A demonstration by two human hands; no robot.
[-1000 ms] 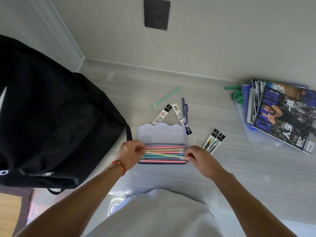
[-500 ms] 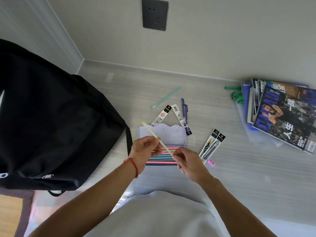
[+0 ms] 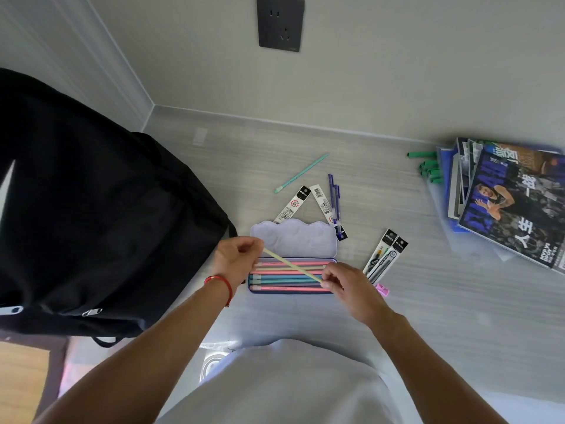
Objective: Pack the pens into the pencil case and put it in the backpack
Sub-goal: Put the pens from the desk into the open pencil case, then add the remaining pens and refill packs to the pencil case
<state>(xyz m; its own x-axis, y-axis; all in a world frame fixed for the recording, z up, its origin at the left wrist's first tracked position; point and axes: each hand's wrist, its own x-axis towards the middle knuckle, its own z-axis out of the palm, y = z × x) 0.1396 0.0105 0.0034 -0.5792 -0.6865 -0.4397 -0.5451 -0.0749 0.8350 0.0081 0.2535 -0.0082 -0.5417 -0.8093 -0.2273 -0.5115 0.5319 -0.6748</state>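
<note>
Study desk: magazines (image 3: pixel 513 203), wall socket (image 3: pixel 280 23).

Pale grey wood-grain tabletop (image 3: pixel 367 316), pushed into a corner of the wall. Big black backpack (image 3: pixel 91 209) takes up the whole left side. In the middle sits the open pencil case (image 3: pixel 293 240), lid flipped back flat, a row of pastel pens in the tray. Just behind the lid: two refill packs (image 3: pixel 293 203) leaning into a V, a couple of blue pens (image 3: pixel 334 200) right next to them, and a mint green pen (image 3: pixel 302 172) lying diagonal a bit further back. Right of the case are two more refill packs (image 3: pixel 385 255) side by side, with a small pink thing (image 3: pixel 382 289) near their front end. Far right there's a stack of magazines (image 3: pixel 513 203) on a clear folder, green caps (image 3: pixel 428 171) beside it.
</note>
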